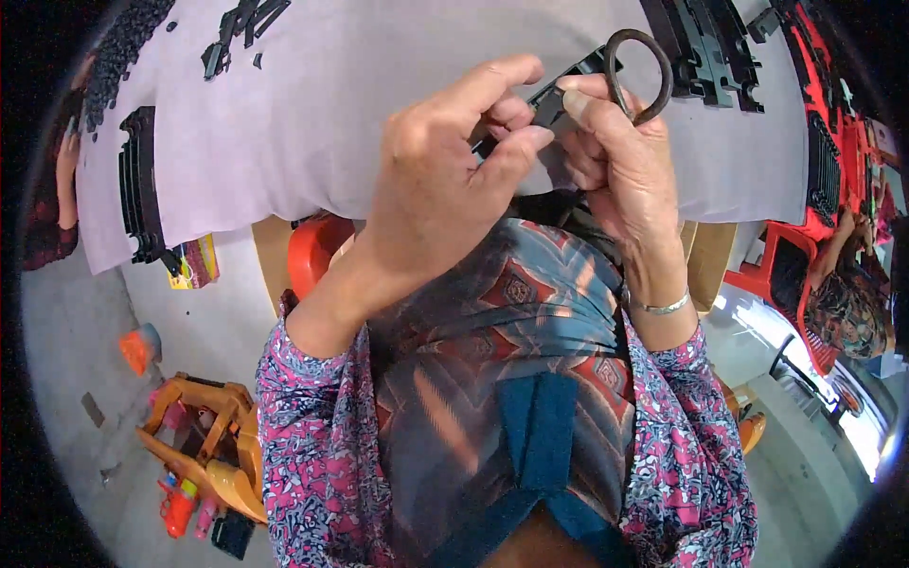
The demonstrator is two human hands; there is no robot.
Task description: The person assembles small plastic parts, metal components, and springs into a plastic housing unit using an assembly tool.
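Observation:
Above the table's near edge, both hands are at a narrow black plastic part [549, 109] that runs slantwise between them. My left hand [454, 142] is closed round its lower left portion, thumb and fingers bent in. Pinched by thumb and forefinger, its upper right portion is in my right hand [620, 151]. That same hand also holds scissors, of which a dark ring-shaped handle [668, 80] sticks up beyond the knuckles. Their blades are hidden behind my fingers and the part.
Long black plastic strips [705, 47] lie at the far right of the pale-covered table [312, 123], others [140, 185] at the left edge. A heap of small black pieces [118, 62] sits far left. Red stools and other people appear at both sides.

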